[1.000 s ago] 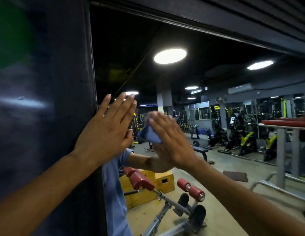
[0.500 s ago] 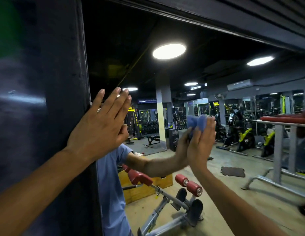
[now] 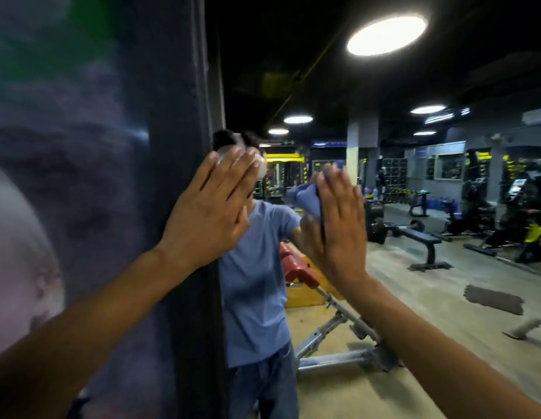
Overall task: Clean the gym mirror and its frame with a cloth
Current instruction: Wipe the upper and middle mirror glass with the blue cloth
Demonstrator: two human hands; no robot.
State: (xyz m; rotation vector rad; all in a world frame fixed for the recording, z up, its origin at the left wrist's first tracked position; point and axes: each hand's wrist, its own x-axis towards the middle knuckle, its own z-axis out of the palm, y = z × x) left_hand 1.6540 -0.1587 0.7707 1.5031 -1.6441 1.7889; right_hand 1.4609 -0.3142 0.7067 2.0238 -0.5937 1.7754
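No writing is legible. Left hand (image 3: pixel 207 219) lies flat, fingers spread, on the frame (image 3: pixel 184 116); right hand (image 3: pixel 341 219) presses a blue cloth (image 3: pixel 305 196) against the mirror (image 3: pixel 384 267).

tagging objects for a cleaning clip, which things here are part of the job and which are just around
Part of the job:
- blue cloth
- right hand, pressing the cloth on the glass
- left hand, flat at the frame edge
- mirror
- dark frame

Just around, seen as reflections:
- adjustable bench
- flat bench
- ceiling light

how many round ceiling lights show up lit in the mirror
5. A big light sits top right, two small ones hang left of the pillar, and two more glow to its right. Others may be hidden beyond the view.
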